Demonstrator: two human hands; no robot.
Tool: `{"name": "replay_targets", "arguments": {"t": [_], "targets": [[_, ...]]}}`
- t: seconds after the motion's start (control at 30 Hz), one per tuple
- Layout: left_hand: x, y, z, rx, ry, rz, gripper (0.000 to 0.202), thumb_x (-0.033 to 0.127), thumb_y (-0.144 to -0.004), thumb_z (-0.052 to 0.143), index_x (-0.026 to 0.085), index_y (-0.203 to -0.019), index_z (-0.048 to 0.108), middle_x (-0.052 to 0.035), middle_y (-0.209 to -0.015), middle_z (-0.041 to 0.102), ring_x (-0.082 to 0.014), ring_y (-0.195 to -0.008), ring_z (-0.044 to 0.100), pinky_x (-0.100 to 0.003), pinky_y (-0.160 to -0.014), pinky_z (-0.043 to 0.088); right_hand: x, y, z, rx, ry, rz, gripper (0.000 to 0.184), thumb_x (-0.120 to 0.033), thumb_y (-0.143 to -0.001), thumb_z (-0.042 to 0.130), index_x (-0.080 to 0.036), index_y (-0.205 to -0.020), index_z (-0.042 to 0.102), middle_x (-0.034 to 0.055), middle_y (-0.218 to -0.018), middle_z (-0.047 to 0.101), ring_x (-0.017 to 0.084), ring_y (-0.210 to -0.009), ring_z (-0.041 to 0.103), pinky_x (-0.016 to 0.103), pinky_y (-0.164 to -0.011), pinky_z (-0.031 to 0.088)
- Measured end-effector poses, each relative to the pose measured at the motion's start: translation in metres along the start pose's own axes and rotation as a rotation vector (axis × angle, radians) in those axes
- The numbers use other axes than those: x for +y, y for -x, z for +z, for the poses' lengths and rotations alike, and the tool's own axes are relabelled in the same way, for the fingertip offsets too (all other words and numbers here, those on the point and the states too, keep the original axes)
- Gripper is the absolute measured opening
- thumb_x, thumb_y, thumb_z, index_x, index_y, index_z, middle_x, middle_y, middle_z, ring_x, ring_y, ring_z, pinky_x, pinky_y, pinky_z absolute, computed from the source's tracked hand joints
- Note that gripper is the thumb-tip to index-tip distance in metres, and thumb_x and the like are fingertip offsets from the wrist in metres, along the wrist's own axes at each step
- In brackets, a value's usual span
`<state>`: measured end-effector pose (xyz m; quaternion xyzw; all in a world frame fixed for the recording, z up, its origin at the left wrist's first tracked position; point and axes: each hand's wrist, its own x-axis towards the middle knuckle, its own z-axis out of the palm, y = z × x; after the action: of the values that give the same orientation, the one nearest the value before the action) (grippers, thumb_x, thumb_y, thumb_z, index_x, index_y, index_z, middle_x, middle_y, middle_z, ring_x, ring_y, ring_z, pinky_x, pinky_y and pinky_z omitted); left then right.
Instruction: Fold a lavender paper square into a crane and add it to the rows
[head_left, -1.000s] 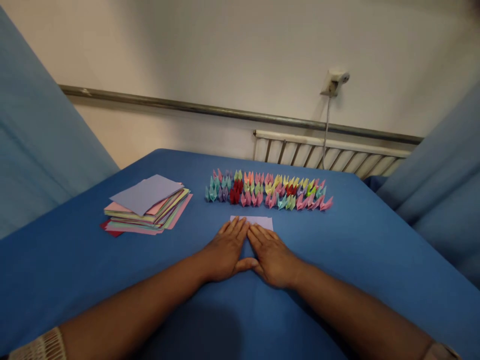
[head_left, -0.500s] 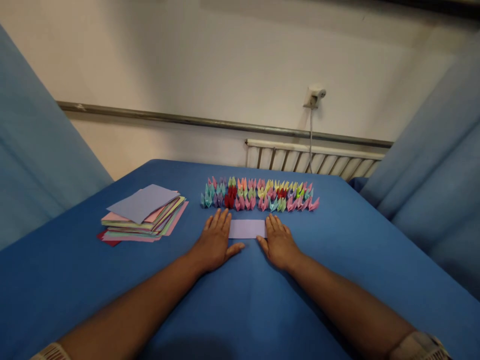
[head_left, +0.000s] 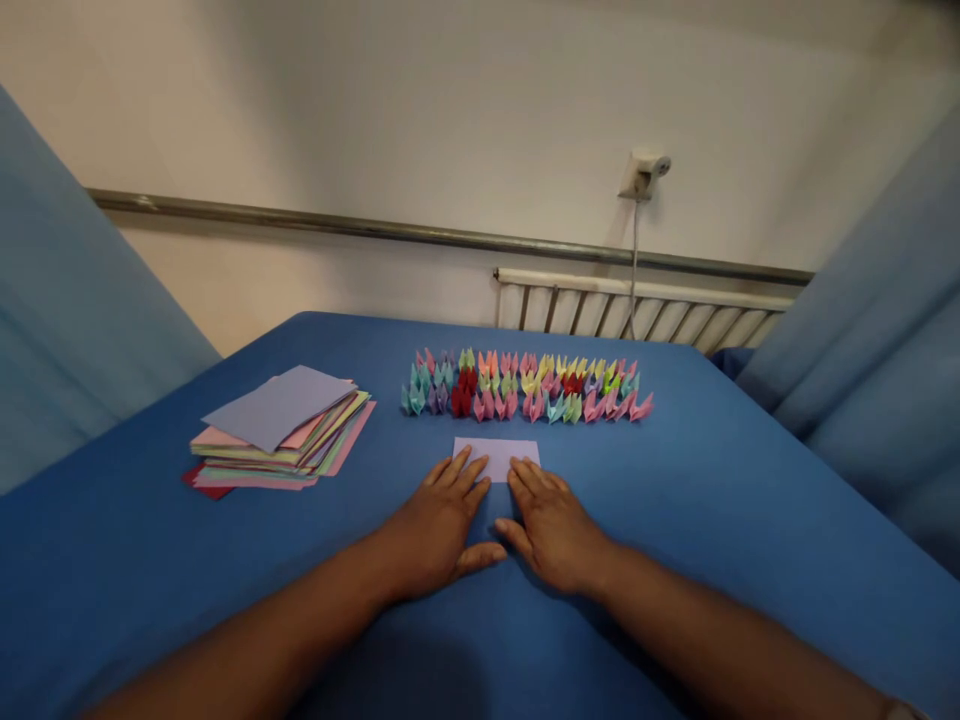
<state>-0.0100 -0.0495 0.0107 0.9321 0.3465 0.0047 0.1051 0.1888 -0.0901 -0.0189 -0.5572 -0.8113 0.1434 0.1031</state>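
A light purple paper, folded into a rectangle, lies flat on the blue table in front of me. My left hand is open, its fingertips resting on the paper's left part and near edge. On the right part lie the fingertips of my right hand, also open with the fingers stretched out. Both thumbs point inward over the bare blue surface, their tips close together. The fingers cover the near left and right corners of the paper.
Rows of colourful folded paper cranes stand behind the paper. A stack of coloured paper sheets sits at the left on the blue table. Beyond the table are a radiator, a metal rail and blue curtains.
Both hands have slid toward me and inward, from the paper's side edges to its near part. The thumbs have come closer together. The view has shifted slightly.
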Motion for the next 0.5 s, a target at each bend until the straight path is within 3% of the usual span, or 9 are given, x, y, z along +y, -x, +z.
{"name": "replay_targets", "arguments": {"t": [0.2, 0.33, 0.43, 0.5], "targets": [[-0.017, 0.004, -0.012, 0.059, -0.047, -0.132, 0.077, 0.072, -0.083, 0.041, 0.013, -0.129, 0.059, -0.0205, -0.147, 0.042, -0.0404, -0.14, 0.027, -0.056, -0.112, 0.024, 0.009, 0.002, -0.015, 0.05, 0.131, 0.075, 0.052, -0.042, -0.098, 0.032, -0.008, -0.129, 0.057, 0.019, -0.14, 0.051, 0.033, -0.131, 0.043, 0.047, -0.104, 0.035], [-0.03, 0.002, -0.009, 0.091, -0.112, -0.276, 0.084, 0.075, -0.081, 0.042, 0.006, -0.125, 0.06, -0.0259, -0.144, 0.044, -0.0453, -0.138, 0.029, -0.059, -0.11, 0.024, 0.024, -0.003, -0.023, 0.072, 0.167, 0.191, 0.045, -0.035, -0.098, 0.031, -0.013, -0.102, 0.069, 0.0186, -0.112, 0.066, 0.031, -0.104, 0.061, 0.046, -0.093, 0.041], [-0.036, -0.007, -0.001, 0.197, -0.114, -0.315, 0.077, 0.066, -0.084, 0.046, 0.007, -0.132, 0.052, -0.0232, -0.145, 0.042, -0.0433, -0.138, 0.03, -0.057, -0.111, 0.024, 0.036, -0.014, -0.019, 0.197, 0.107, 0.23, 0.035, -0.031, -0.095, 0.038, -0.014, -0.112, 0.063, 0.0154, -0.111, 0.066, 0.028, -0.105, 0.059, 0.04, -0.093, 0.042], [-0.04, -0.017, 0.005, 0.257, -0.066, -0.26, 0.065, 0.055, -0.09, 0.045, 0.011, -0.138, 0.046, -0.0178, -0.143, 0.048, -0.0351, -0.136, 0.038, -0.049, -0.112, 0.027, 0.042, -0.023, -0.014, 0.27, 0.045, 0.223, 0.035, -0.032, -0.094, 0.044, -0.013, -0.12, 0.058, 0.0139, -0.116, 0.064, 0.027, -0.109, 0.056, 0.037, -0.097, 0.04]]}}
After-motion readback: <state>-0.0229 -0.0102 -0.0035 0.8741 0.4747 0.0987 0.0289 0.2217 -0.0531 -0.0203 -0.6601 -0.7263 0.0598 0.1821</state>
